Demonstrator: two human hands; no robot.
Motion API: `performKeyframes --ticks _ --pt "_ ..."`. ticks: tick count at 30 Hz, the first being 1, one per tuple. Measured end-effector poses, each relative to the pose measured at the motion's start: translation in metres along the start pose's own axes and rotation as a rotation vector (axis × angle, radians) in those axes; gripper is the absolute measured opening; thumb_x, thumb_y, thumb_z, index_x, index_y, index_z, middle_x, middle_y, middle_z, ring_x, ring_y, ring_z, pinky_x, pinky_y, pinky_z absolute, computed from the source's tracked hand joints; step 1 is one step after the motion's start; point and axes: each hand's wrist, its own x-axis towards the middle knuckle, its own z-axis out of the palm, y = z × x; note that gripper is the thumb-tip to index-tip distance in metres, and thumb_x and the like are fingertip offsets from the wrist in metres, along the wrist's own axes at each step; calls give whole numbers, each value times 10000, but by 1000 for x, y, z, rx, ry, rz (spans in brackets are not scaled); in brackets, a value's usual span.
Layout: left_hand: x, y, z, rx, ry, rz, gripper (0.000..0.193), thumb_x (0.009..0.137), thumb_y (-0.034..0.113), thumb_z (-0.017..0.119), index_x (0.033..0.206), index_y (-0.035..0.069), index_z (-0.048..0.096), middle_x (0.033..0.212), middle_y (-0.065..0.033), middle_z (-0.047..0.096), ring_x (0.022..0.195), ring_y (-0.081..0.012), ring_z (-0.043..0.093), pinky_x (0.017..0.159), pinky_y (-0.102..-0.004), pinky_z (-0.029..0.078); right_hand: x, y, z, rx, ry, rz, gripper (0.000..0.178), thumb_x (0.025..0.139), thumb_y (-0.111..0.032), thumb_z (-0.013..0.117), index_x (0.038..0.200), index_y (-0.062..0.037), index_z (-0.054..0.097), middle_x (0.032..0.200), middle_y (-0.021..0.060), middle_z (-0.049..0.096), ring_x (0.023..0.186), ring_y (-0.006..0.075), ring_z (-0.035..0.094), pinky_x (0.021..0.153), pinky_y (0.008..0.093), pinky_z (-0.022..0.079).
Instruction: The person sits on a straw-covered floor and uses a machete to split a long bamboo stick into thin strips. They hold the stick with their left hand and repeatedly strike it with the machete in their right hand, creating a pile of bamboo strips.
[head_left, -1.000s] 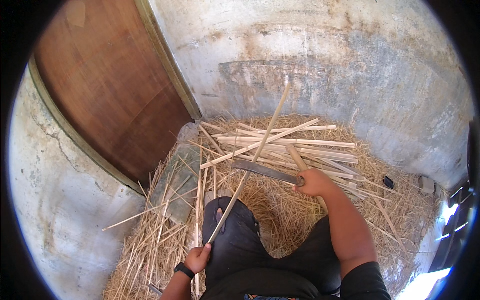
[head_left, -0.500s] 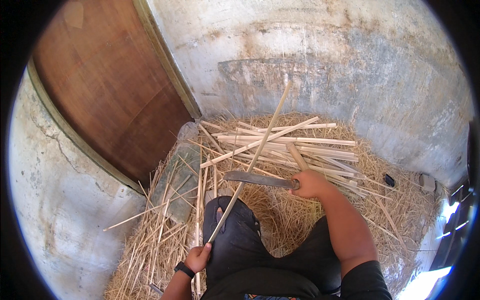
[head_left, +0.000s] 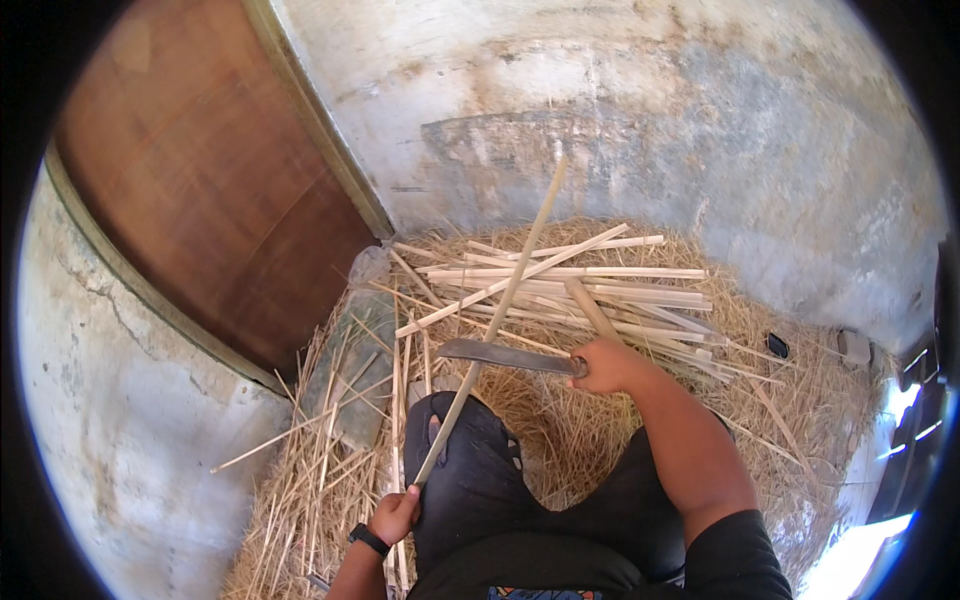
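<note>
My left hand (head_left: 396, 514), with a black watch on its wrist, is closed round the lower end of a long bamboo strip (head_left: 457, 405). The strip slants up and away past my left knee, its far end raised above the pile. In my right hand (head_left: 608, 366) is a machete (head_left: 515, 357), gripped at its wooden handle, the end of which sticks out beyond my fist. Its dark blade points left and lies across the strip just beyond the knee. Whether the edge bites into the strip cannot be made out.
Several pale split strips (head_left: 620, 272) lie heaped on straw-like shavings (head_left: 540, 440) ahead of me. Thin slivers spread over a grey-green sheet (head_left: 335, 385) at left. A brown door (head_left: 210, 180) and a stained wall (head_left: 640, 130) close in the space. A small black object (head_left: 777, 345) lies at right.
The view has shifted slightly. The strip's far end and the machete have moved a little to the left, the blade still across the strip. Both grips are unchanged.
</note>
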Motion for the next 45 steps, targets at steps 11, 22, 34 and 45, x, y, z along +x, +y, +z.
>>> performKeyframes --ticks 11,22,34,45 --pt "-7 24 0 -128 -44 -74 664 968 622 393 609 76 516 533 -12 456 476 -134 429 487 -270 340 -1 -2 2 24 -26 2 442 770 -415 738 1027 -58 685 907 190 683 908 362 656 786 455 510" --pt "-9 31 -1 -180 -106 -104 680 941 668 399 612 82 502 533 -6 437 458 -128 405 464 -266 309 -2 -5 1 8 -39 9 385 787 -418 726 990 -92 703 820 159 678 837 343 653 750 445 495" --pt "-6 24 -1 -177 -83 -95 681 954 648 394 595 80 504 517 -12 438 441 -130 395 452 -270 300 -2 -7 -1 10 -46 0 400 765 -409 738 979 -74 702 848 179 680 875 362 663 782 459 515" --pt "-7 26 -1 -228 -102 -107 655 960 630 406 610 83 499 518 -8 426 446 -125 389 453 -266 290 -4 -12 -4 23 -50 -6 413 751 -393 750 979 -52 702 855 195 681 878 371 660 786 459 510"
